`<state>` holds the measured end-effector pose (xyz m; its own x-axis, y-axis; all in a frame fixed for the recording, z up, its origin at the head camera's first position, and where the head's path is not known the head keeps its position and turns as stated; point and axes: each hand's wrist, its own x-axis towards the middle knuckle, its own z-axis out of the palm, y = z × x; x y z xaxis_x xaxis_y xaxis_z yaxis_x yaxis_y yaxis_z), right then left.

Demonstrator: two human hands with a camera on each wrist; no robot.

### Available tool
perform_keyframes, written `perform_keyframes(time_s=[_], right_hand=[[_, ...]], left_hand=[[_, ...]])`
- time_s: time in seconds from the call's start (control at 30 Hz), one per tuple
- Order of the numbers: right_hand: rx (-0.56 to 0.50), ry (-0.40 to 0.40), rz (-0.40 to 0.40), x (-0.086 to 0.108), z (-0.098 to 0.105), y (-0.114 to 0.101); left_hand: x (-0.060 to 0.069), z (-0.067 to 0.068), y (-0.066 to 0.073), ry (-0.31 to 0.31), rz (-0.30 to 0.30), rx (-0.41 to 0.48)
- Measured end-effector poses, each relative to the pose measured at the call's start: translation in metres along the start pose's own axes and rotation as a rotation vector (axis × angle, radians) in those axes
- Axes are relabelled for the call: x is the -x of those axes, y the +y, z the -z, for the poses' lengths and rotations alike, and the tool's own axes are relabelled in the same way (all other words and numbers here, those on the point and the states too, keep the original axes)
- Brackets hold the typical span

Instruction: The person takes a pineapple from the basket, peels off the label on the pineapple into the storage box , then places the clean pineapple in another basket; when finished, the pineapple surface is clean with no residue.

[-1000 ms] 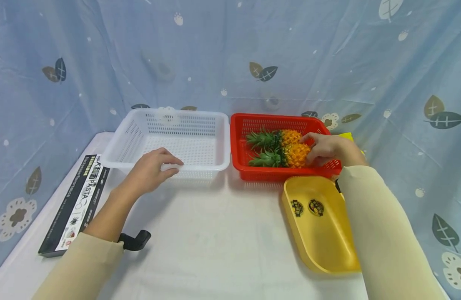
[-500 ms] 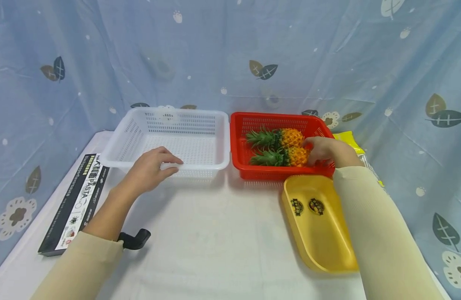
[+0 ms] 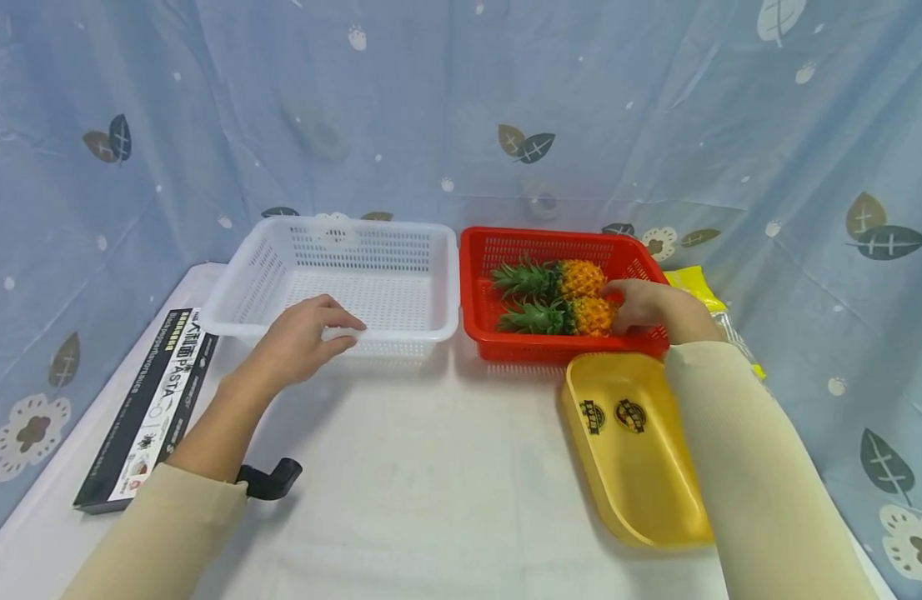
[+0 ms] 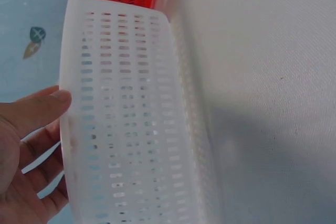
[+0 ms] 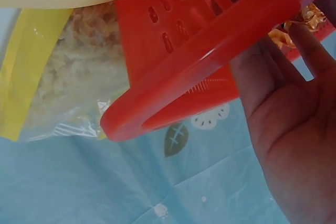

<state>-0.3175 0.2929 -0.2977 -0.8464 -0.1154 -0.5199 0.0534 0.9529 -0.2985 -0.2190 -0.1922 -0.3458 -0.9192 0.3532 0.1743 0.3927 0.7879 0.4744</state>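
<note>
My left hand [image 3: 307,342] is at the front rim of the white basket [image 3: 446,333], thumb outside and fingers inside. In the left wrist view, the thumb of my left hand [image 4: 26,140] lies against the rim of the white basket [image 4: 65,51]. My right hand [image 3: 637,304] reaches into the red basket [image 3: 506,343], by the base of the front pineapple [image 3: 592,317]. A second pineapple [image 3: 581,277] lies behind it, both crowns leftward. In the right wrist view, the fingers of my right hand [image 5: 294,129] look fairly straight beyond the red rim; their tips are partly hidden.
A yellow bin [image 3: 641,450] stands before the red basket, partly under my right sleeve. A clear bag with yellow ends [image 5: 79,66] lies right of the red basket. A black pasta box [image 3: 146,408] lies at the left, and a patterned blue curtain [image 3: 401,100] hangs behind.
My right hand has dipped lower into the red basket, and the front pineapple now sits a little lower there. More of the bag at the right shows. My left hand has stayed put.
</note>
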Motion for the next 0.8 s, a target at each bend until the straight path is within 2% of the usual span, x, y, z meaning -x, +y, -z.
perform_keyframes(time_s=[0.2, 0.27, 0.5, 0.6, 0.8], right_hand=[[-0.014, 0.027, 0.018, 0.012, -0.007, 0.008], [-0.008, 0.066, 0.044, 0.016, -0.010, 0.008], [0.133, 0.211, 0.169, 0.030, -0.017, -0.009], [0.205, 0.247, 0.232, 0.035, -0.021, -0.019], [0.309, 0.321, 0.310, 0.048, -0.036, -0.035]], left_hand=[[0.000, -0.006, 0.000, -0.002, -0.022, -0.031], [0.002, -0.007, -0.001, 0.004, -0.028, -0.053], [0.003, -0.008, 0.003, 0.030, -0.059, -0.126], [0.003, -0.008, 0.009, 0.041, -0.082, -0.148], [0.005, -0.008, 0.024, 0.058, -0.133, -0.192]])
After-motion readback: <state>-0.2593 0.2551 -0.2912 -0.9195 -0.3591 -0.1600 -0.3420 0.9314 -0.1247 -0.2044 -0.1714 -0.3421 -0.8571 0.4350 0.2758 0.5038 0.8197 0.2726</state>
